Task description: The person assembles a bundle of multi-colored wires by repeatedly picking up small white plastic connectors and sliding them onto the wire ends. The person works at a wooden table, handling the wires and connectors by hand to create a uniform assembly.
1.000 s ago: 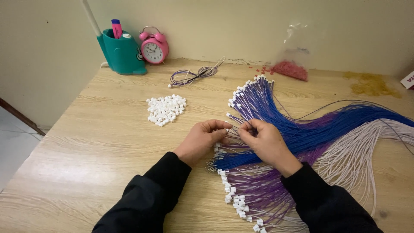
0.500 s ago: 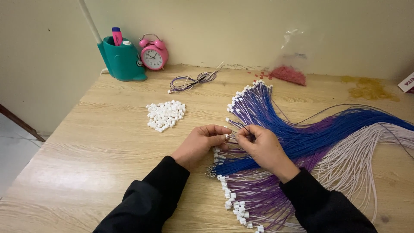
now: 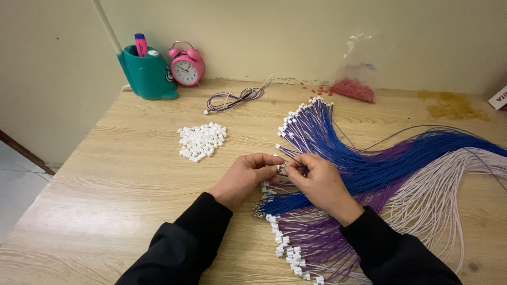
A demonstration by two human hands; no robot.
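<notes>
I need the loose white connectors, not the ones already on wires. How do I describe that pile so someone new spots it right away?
Start at the teal pen holder and pink alarm clock at the table's back left. Come forward onto the bare wood: the pile of small white connectors lies there, left of the blue wire bundle and ahead of the left hand. Unlike the white ends on the wires, these are loose, heaped pieces.

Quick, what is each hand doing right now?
Left hand: closed, pinching a white connector.
Right hand: closed, pinching a thin wire at the connector.
</notes>
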